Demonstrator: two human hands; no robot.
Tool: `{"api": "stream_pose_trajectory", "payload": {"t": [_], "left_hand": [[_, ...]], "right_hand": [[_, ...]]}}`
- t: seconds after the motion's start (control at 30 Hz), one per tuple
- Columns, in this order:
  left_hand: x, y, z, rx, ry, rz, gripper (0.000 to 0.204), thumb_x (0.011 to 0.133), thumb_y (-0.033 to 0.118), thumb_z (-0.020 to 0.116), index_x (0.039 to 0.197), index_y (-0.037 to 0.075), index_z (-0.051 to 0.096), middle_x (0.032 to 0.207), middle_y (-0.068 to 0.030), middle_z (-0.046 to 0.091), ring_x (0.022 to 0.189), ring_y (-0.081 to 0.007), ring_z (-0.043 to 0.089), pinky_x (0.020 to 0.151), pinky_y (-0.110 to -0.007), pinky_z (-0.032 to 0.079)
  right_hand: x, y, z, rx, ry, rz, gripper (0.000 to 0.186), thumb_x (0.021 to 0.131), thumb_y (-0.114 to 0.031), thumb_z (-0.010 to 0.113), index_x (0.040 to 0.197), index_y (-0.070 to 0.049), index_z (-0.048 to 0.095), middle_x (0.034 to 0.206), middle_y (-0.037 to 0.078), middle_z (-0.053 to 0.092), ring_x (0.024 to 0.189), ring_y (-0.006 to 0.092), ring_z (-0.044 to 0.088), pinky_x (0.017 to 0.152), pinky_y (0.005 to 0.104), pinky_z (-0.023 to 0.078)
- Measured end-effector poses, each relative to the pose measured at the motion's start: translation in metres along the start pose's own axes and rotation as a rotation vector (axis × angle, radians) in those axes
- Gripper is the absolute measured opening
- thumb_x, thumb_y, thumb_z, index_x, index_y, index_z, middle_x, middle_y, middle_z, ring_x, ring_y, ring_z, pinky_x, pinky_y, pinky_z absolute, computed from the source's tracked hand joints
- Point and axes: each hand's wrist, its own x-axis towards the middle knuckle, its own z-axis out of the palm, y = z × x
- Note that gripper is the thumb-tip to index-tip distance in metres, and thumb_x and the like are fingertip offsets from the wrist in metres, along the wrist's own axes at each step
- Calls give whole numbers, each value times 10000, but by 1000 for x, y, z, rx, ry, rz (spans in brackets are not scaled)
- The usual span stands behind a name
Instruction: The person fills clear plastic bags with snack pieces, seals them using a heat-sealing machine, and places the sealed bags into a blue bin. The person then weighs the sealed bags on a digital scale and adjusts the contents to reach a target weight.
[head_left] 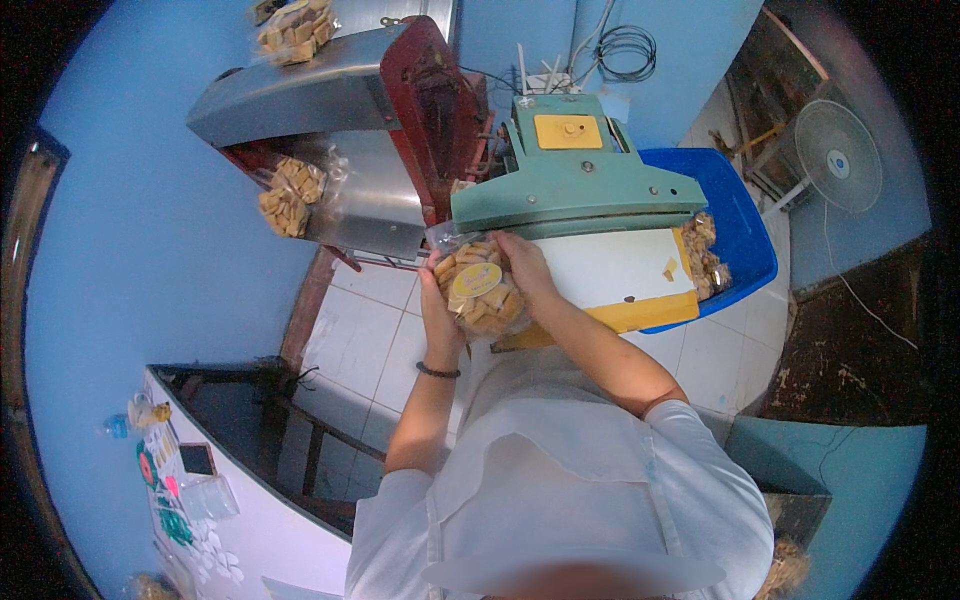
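Note:
A clear plastic bag (492,306) of small golden-brown snack pieces, with a round yellow label on its front, is between my two hands. My left hand (438,312) grips its left side, and my right hand (525,268) holds its upper right edge. The bag's clear top end reaches up to the left end of a green bag-sealing machine (578,192) with a long jaw. In front of that jaw, a white shelf (600,268) with a yellow front edge extends to the right of my right hand.
Behind the shelf's right end stands a blue bin (745,225) with filled bags. A metal stand with red sides (432,120) at the left carries more snack bags (290,195). Further right is a fan (838,160); a white table (270,520) with small items sits lower left.

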Motion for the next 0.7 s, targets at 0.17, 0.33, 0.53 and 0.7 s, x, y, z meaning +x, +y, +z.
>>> {"api": "stream_pose_trajectory", "payload": {"t": [0.17,0.33,0.53,0.7], "left_hand": [[-15,-1,4,-114,106,33,696,1030,576,254,1470,40,302,1383,-168,488,1262,-291,512,1049,-432,446],[-7,9,10,-31,43,6,702,1031,574,251,1480,37,292,1395,-164,481,1263,-292,511,1054,-425,444],[9,-4,12,66,-37,-11,675,1045,535,261,1470,13,303,1377,-161,485,1239,-274,517,1047,-400,433],[41,-38,14,556,154,339,501,1070,408,330,1279,-32,448,1238,-155,481,1107,-245,509,998,-357,398]], "right_hand": [[12,8,4,-57,-100,-10,352,1021,-282,512,1150,22,634,1078,79,660,955,170,619,856,309,500],[12,2,4,-71,12,48,368,1021,-299,509,1147,22,636,1062,94,661,937,180,626,845,326,506],[-3,-2,-16,157,37,30,345,1010,-267,500,1150,17,637,1092,121,657,956,214,640,870,351,512],[4,-4,-42,165,203,-106,317,988,-248,538,1108,22,651,1063,97,676,973,188,614,876,321,472]]}}
